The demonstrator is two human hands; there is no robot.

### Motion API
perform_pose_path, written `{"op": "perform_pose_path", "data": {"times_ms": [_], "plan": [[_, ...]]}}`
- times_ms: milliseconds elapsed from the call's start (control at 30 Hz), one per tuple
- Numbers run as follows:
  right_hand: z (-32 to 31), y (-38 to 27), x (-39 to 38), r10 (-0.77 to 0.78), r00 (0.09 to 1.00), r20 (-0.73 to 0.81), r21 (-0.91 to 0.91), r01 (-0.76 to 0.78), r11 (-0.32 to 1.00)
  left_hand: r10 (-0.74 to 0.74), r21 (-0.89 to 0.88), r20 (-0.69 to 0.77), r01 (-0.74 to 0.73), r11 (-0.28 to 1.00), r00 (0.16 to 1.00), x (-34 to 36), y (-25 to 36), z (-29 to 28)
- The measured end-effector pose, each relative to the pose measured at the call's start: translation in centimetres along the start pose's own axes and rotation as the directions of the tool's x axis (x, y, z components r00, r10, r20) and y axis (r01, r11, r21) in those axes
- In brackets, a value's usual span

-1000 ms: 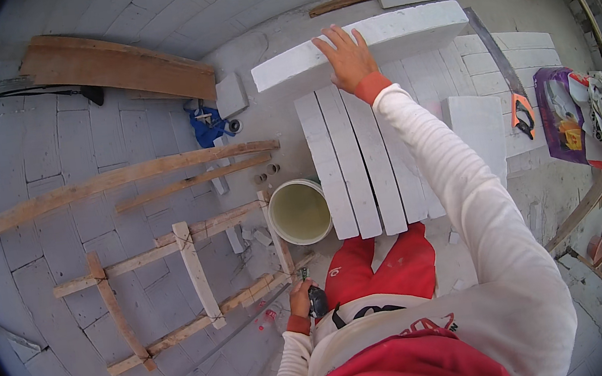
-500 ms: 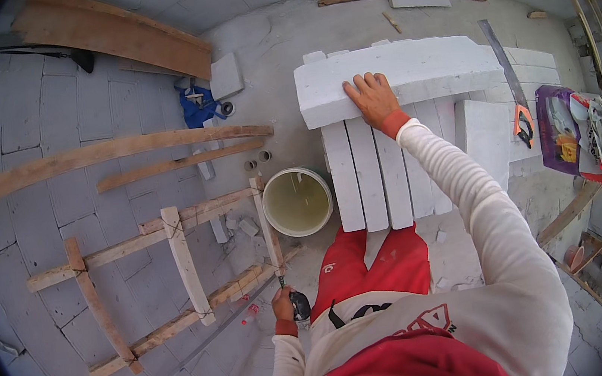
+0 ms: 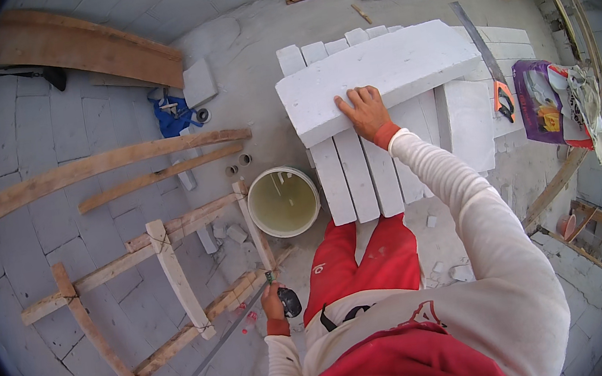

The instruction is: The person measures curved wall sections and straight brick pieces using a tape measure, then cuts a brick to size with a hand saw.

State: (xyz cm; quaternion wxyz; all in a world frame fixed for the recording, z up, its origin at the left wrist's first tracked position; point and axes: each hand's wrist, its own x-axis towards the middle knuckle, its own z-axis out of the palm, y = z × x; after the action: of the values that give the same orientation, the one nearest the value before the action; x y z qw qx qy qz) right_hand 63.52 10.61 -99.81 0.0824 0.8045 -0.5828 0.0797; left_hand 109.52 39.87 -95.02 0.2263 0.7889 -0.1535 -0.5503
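Observation:
A long white block lies slantwise across a row of narrow white blocks. My right hand grips its near edge, with bent fingers over the upper face. Down by my left thigh, my left hand is closed round a black rounded tool; its kind is unclear. A long thin grey strip runs from beside that hand toward the lower left. Whether the strip joins the tool, I cannot tell. A bucket of cloudy liquid stands left of the narrow blocks.
Right of the stack lie an orange-handled handsaw and a purple bag holding several things. A wooden ladder-like frame stands at the left. Farther off are a blue bag and a brown board. Rubble lies near my legs.
The long block has turned under my right hand: its left end sits nearer me, exposing more of the narrow blocks' far ends. My left hand keeps its hold. The whole view has shifted slightly.

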Motion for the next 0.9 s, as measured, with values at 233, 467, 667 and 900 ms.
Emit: {"op": "perform_pose_path", "data": {"times_ms": [233,467,667,900], "plan": [[-5.1,-1.2,-3.3,-0.079,0.992,0.094,0.138,0.066,0.988,-0.017,-0.269,0.177,0.065,0.961,0.984,2.2,-0.2,1.4],[-8.3,-4.2,-2.1,-0.280,0.940,0.193,0.250,0.229,0.941,0.023,-0.416,0.242,0.082,0.905,0.970,0.8,3.1,3.9],[-9.8,-8.9,-2.2,-0.353,0.918,0.181,0.333,0.280,0.900,0.068,-0.483,0.210,0.043,0.875,0.975,1.6,1.8,3.2],[-8.4,-13.7,-5.3,-0.248,0.968,0.040,0.354,0.219,0.909,0.063,-0.511,0.285,0.096,0.854,0.956,4.0,3.9,4.3]]}}
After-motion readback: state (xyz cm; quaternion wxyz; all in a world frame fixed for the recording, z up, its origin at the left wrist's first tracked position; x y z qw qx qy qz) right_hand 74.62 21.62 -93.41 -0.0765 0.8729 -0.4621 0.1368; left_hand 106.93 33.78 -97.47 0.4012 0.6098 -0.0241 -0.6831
